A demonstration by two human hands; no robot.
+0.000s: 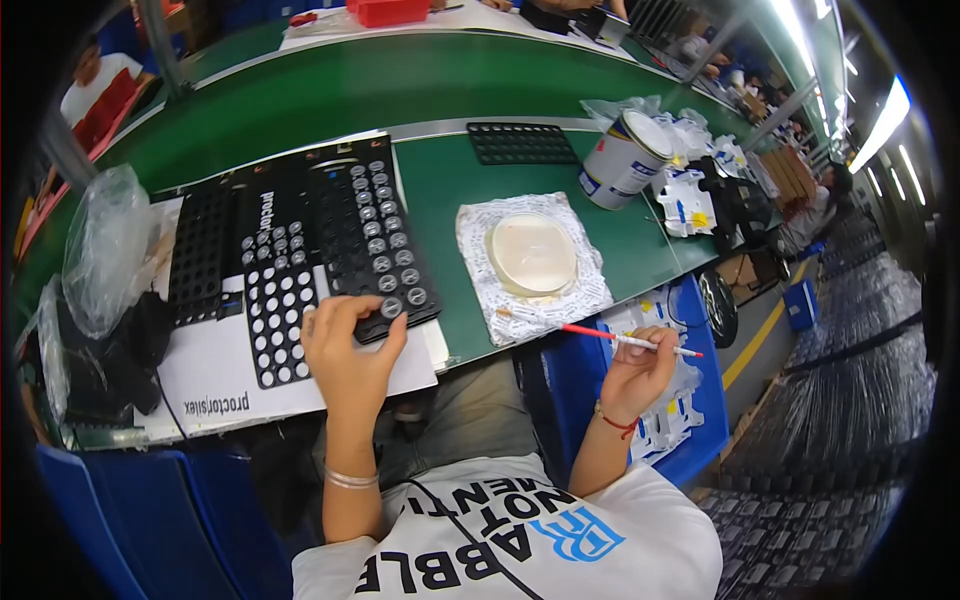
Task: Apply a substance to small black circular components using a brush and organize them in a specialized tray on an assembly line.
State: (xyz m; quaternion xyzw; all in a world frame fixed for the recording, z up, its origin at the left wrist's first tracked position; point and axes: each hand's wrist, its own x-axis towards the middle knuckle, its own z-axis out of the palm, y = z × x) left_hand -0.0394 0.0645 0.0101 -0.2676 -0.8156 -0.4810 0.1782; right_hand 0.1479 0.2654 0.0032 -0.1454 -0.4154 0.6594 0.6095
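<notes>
A green bench (433, 190) carries a black tray (522, 143), patterned pad (590, 268) and can (622, 163).

A slim brush (590, 331), its handle red then white with a red end, is gripped at the right, near side, tilted slightly, its pale bristles pointing left. Left of centre, a long black tray (388, 253) lies flat, running far to near, holding two columns of round greyish pieces (402, 258) with dark markings.
</notes>
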